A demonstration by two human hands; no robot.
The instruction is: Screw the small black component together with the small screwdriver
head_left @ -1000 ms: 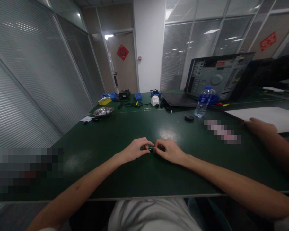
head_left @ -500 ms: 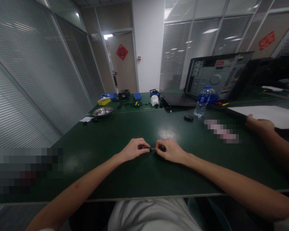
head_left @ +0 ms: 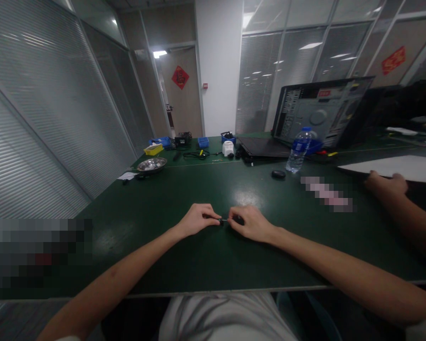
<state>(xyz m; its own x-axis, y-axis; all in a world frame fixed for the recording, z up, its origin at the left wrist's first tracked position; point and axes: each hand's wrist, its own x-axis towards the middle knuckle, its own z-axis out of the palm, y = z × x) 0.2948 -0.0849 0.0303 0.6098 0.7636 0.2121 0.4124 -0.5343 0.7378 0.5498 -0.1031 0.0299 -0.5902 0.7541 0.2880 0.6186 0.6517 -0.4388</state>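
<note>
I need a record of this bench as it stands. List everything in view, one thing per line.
table: one, dark green, spans the view
small part: one, dark, pinched between both hands, too small to identify
metal dish: one, silver, far left
bins: several, blue and one yellow, far edge
white device: one, far centre
computer case: one, open, black, far right
water bottle: one, clear with blue cap, before the case
black disc: one, near the bottle
white sheet: one, right
co-worker's hand: one, at the sheet's edge
left hand: fingers closed on the part
right hand: fingers closed on the part
</note>
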